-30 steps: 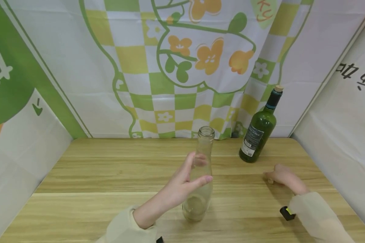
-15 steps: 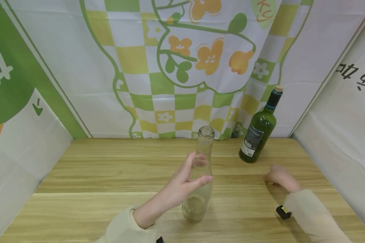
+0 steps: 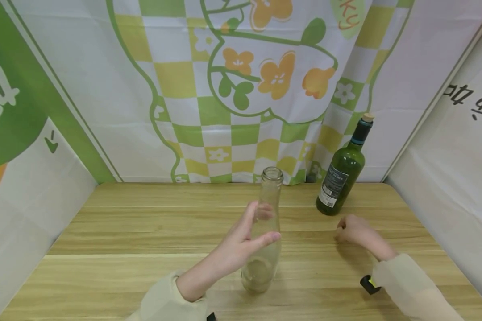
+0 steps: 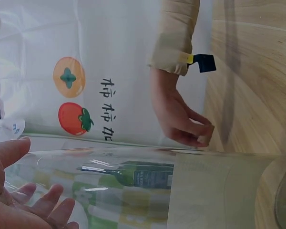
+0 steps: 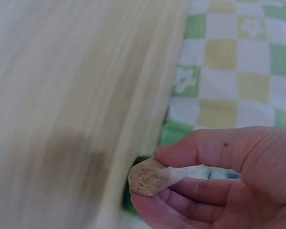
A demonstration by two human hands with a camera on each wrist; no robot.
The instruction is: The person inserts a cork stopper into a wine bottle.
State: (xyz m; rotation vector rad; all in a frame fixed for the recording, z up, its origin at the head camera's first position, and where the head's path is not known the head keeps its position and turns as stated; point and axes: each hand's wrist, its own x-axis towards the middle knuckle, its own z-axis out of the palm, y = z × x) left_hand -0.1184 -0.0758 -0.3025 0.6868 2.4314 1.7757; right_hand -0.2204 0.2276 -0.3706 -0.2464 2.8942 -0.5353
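A clear glass bottle (image 3: 261, 263) with an uncorked mouth stands upright on the table, seen through in the left wrist view. My left hand (image 3: 241, 240) grips its middle from the left, thumb across the front and fingers behind the glass. To the right, my right hand (image 3: 357, 232) is raised a little over the tabletop. Between its thumb and fingers it pinches a cork (image 5: 150, 177), whose end face shows in the right wrist view; the head view hides the cork behind the hand.
A dark green wine bottle (image 3: 341, 174) with a cork in its neck stands at the back right, just beyond my right hand. The wooden table (image 3: 144, 223) ends at a checkered flower-print cloth (image 3: 213, 111) behind, with white printed panels on both sides.
My right hand has picked the cork up off the tabletop and moved slightly left with it. The left hand and the clear bottle have stayed in place.
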